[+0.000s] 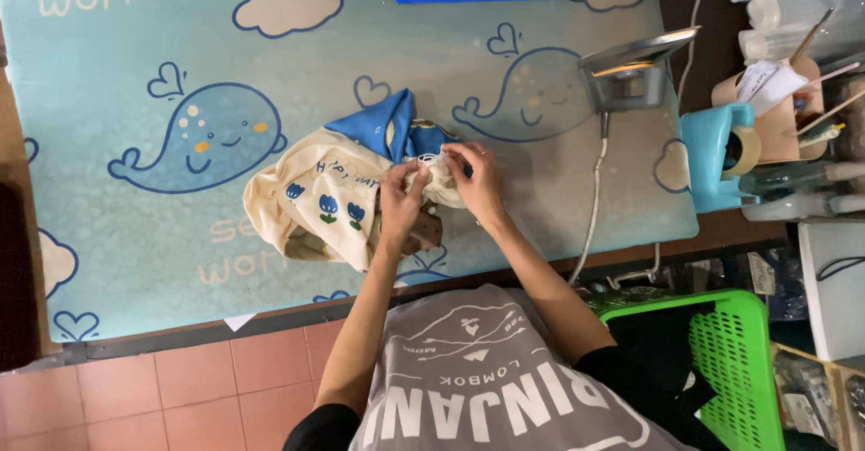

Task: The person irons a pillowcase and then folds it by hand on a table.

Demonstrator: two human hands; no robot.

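pinching cream garment (329, 203), left hand (403, 200), right hand (476, 181), green basket (732, 361) holding dark cloth (656, 352)

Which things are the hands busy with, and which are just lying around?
In use: left hand and right hand pinching the cream-and-blue cloth garment with flower print.

Lying about: grey metal iron, light-blue tape holder, green plastic basket, blue whale-print mat.
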